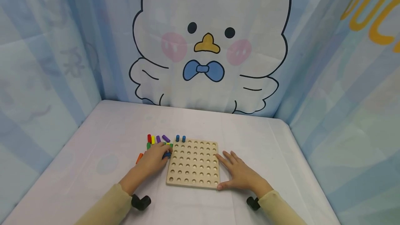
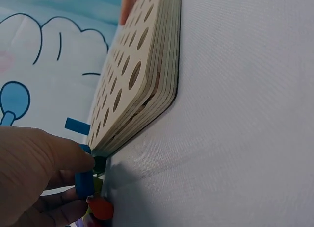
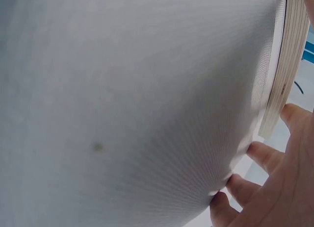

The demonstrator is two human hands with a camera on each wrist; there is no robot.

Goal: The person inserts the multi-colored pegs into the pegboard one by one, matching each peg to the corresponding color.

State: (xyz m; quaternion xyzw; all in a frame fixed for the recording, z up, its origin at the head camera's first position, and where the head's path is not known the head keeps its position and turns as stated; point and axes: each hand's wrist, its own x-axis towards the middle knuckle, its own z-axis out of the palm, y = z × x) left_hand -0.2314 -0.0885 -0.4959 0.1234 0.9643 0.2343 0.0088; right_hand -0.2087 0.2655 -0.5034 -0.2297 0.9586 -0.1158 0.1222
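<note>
A square wooden pegboard (image 1: pixel 194 164) with rows of round holes lies on the table. Two blue pegs (image 1: pixel 183 139) stand upright in its far left corner. Beside the board's left edge, my left hand (image 1: pixel 153 159) pinches another blue peg (image 2: pixel 84 184) between thumb and fingers. Loose colored pegs lie around and partly under that hand, among them a red peg (image 1: pixel 149 138), a purple peg (image 1: pixel 166 138) and an orange peg (image 1: pixel 139 158). With fingers spread, my right hand (image 1: pixel 240 174) touches the board's right edge, its thumb at the near right corner.
A white cloth covers the table (image 1: pixel 265 145). Behind it hangs a curtain (image 1: pixel 206 89) with a cartoon bird, and more curtains close off both sides. Black wrist-camera parts (image 1: pixel 141 202) sit by each forearm.
</note>
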